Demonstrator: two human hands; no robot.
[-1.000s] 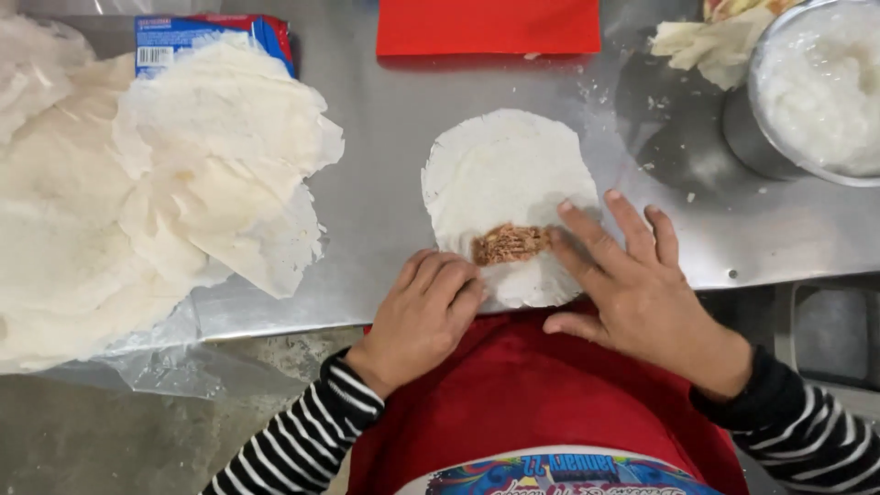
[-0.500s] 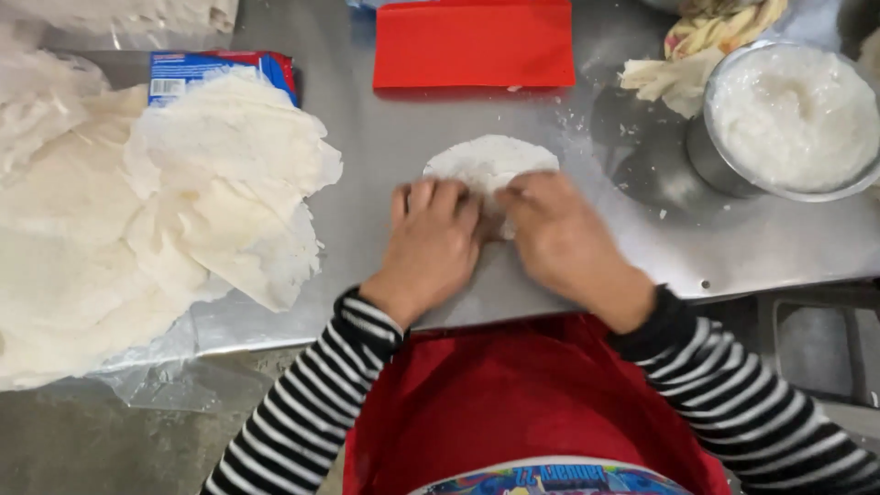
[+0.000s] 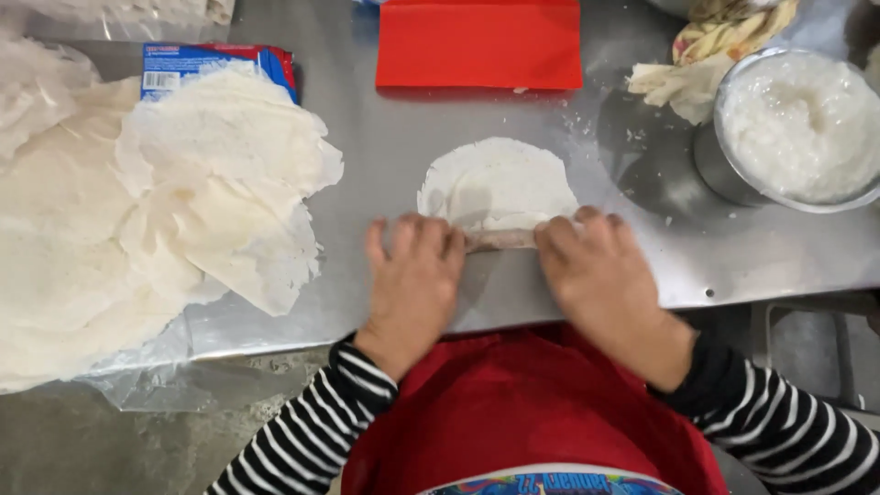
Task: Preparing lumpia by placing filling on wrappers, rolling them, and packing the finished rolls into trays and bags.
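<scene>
A round white wrapper [image 3: 500, 183] lies flat on the steel table [image 3: 385, 137], its near edge rolled over brown filling into a thin roll [image 3: 500, 240]. My left hand [image 3: 412, 280] presses palm down on the roll's left end. My right hand [image 3: 600, 275] presses on its right end. Only the short middle stretch of the roll shows between my fingers. The far half of the wrapper is still unrolled.
A loose heap of white wrappers [image 3: 156, 211] on clear plastic fills the left side, with a blue packet [image 3: 202, 64] behind it. A red folded cloth [image 3: 481, 41] lies at the back. A metal bowl of white paste [image 3: 797, 128] and wrapper scraps [image 3: 687, 82] stand at right.
The wrapper's near edge, earlier open with filling showing, has been folded over and rolled away from me. Both hands have moved forward and spread to the ends of the roll.
</scene>
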